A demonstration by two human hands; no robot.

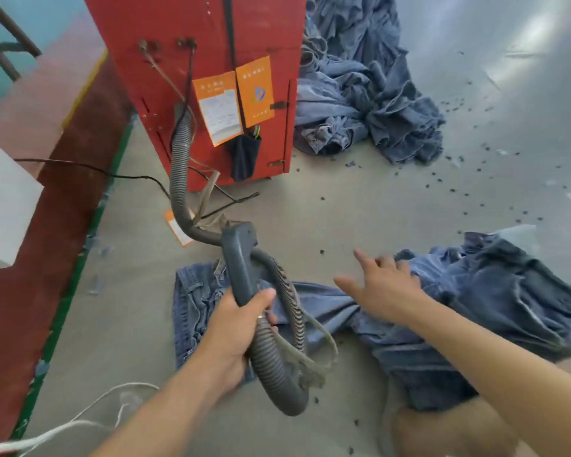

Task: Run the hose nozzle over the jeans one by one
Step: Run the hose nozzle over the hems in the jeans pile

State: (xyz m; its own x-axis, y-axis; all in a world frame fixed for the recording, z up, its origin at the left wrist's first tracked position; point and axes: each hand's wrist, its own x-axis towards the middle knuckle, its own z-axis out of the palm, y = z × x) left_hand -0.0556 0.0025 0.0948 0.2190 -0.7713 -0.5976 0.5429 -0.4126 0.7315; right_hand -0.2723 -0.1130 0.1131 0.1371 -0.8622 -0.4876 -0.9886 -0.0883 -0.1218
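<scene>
Left hand: the grey nozzle (239, 258) is gripped low on its handle by the left hand (234, 319), fingers and thumb curled round it.
Nozzle: held up over the waistband end of the jeans, its head tilted away from the person.
Hose: a ribbed grey hose (178, 166) is seen running from the red cabinet (195, 44) down to the nozzle head; a second ribbed length loops from under the hand, with frayed cloth strips hung on it.
Right hand: the right hand (384, 285) is spread, fingers straight, laid on the jeans with the fingertips reaching past the cloth onto the floor; nothing is gripped.
Jeans: one pair (360, 311) is laid across the grey floor (343, 209) just before the person, bunched toward the right.
Pile: more denim (370, 94) is heaped beside the cabinet, well apart from the hands.
Labels: two orange tags (234, 97) are hung on the cabinet; a white slip and a small shield logo can be made out, but the writing is too blurred to read.
Floor: dark scraps (475, 186) are scattered to the right.
</scene>
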